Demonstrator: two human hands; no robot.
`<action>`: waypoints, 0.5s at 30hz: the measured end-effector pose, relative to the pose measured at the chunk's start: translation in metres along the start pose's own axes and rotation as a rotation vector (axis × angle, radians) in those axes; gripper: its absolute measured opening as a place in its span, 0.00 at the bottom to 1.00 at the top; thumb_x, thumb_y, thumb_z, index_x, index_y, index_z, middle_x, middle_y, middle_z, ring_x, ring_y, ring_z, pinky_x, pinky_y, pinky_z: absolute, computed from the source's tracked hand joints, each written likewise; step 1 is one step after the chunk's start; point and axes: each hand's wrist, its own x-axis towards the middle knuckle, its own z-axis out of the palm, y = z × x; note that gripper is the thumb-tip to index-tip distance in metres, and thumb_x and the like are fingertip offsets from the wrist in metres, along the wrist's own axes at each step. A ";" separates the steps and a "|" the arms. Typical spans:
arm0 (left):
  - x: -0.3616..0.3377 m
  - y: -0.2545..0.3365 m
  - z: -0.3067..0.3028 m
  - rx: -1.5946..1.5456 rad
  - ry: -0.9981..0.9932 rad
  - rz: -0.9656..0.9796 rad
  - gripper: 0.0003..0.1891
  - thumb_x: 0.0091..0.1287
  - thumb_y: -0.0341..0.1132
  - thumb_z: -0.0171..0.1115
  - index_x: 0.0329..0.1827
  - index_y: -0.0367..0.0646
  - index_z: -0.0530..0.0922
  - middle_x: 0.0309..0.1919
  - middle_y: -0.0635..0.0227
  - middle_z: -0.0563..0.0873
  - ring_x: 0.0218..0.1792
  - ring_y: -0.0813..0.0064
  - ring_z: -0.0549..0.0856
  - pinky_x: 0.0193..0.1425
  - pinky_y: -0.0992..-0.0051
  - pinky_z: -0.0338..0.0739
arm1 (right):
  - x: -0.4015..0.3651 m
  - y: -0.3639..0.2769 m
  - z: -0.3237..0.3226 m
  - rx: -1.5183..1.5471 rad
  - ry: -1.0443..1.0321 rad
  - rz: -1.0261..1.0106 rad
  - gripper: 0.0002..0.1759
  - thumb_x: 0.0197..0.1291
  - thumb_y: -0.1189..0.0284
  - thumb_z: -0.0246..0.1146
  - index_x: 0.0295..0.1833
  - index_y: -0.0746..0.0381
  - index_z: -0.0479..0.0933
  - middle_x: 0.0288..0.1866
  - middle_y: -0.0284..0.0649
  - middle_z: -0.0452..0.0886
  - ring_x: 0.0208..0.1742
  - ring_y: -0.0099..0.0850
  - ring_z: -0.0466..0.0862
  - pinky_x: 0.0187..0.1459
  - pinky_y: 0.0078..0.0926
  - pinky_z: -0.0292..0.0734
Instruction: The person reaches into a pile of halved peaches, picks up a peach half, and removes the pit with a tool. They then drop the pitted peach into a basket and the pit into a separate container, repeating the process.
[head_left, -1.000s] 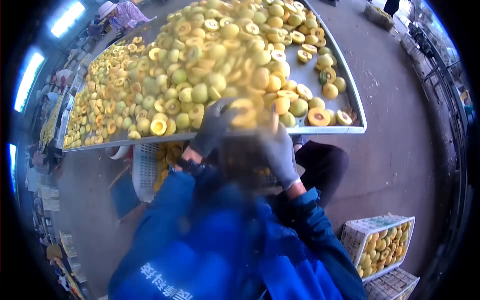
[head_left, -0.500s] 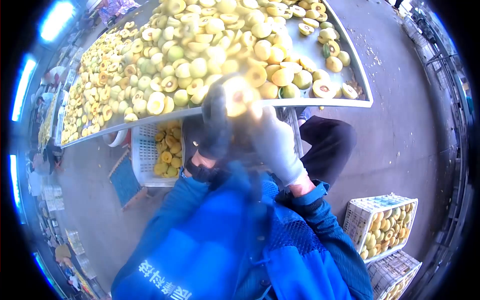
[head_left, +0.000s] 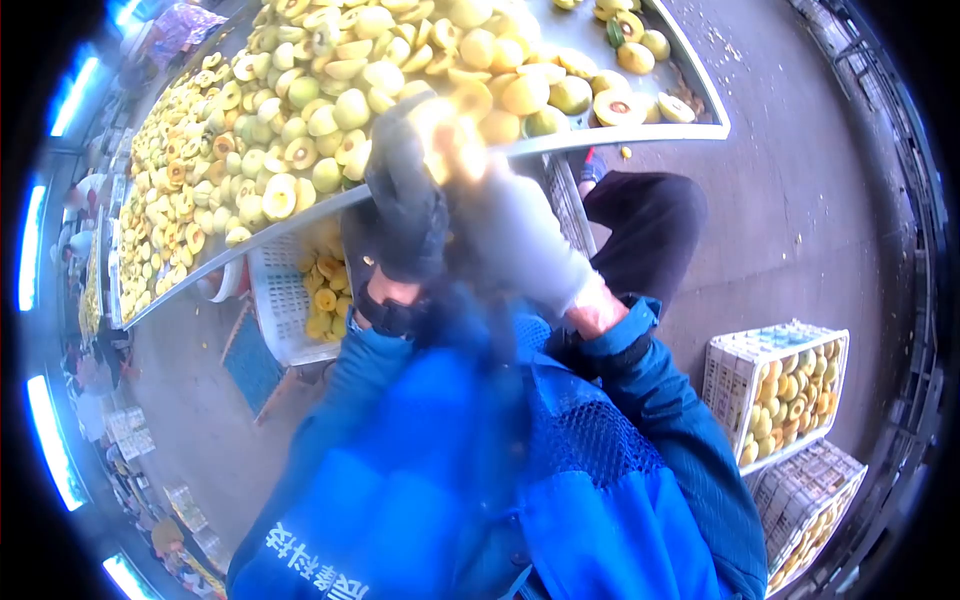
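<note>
A halved yellow stone fruit, seemingly a peach (head_left: 450, 140), is held up at the table's near edge, its outline washed out by glare and blur. My left hand (head_left: 405, 195), in a dark glove, closes on its left side. From the right, my right hand (head_left: 525, 235) in a pale grey-white glove grips it with fingers drawn together; the fingertips are smeared. Just beyond lies a heap of whole and halved fruit (head_left: 330, 120) on the metal-rimmed table (head_left: 630, 135). Some cut faces show brown pits or hollows.
A white crate (head_left: 285, 310) with fruit halves stands under the table at left, beside a blue-topped stool (head_left: 255, 355). Two stacked crates, an upper crate (head_left: 730, 385) and a lower crate (head_left: 790, 490), hold fruit at lower right. Other people are at the far left.
The view has shifted, so the table edge sits higher and more tilted. Both hands and the fruit between them appear farther up and left. The grip looks the same.
</note>
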 end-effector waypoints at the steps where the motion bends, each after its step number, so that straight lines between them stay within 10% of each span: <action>1: -0.001 0.001 -0.001 -0.006 -0.026 -0.016 0.18 0.79 0.37 0.42 0.54 0.34 0.79 0.49 0.53 0.83 0.50 0.62 0.81 0.59 0.68 0.74 | -0.002 0.005 -0.001 -0.010 -0.039 -0.004 0.12 0.63 0.72 0.63 0.47 0.69 0.72 0.27 0.49 0.81 0.28 0.46 0.84 0.28 0.40 0.77; 8: 0.015 -0.019 -0.015 0.156 -0.289 0.291 0.14 0.77 0.33 0.51 0.53 0.31 0.78 0.50 0.53 0.84 0.48 0.62 0.84 0.57 0.66 0.78 | -0.006 0.015 -0.016 0.288 -0.063 0.023 0.13 0.60 0.71 0.65 0.46 0.67 0.74 0.30 0.54 0.83 0.32 0.50 0.85 0.33 0.44 0.78; 11: 0.011 -0.010 -0.012 0.093 -0.252 0.082 0.17 0.78 0.36 0.47 0.51 0.31 0.80 0.49 0.55 0.85 0.48 0.64 0.85 0.56 0.67 0.79 | -0.007 0.022 -0.013 0.277 -0.075 0.002 0.13 0.59 0.71 0.66 0.45 0.67 0.75 0.31 0.54 0.82 0.32 0.50 0.85 0.35 0.43 0.77; 15: 0.019 -0.016 -0.008 -0.188 -0.194 -0.063 0.25 0.79 0.45 0.43 0.52 0.31 0.81 0.44 0.58 0.87 0.44 0.67 0.86 0.53 0.68 0.81 | 0.002 -0.025 -0.078 1.108 -0.422 0.505 0.11 0.59 0.73 0.65 0.42 0.69 0.75 0.26 0.48 0.81 0.28 0.42 0.84 0.33 0.39 0.77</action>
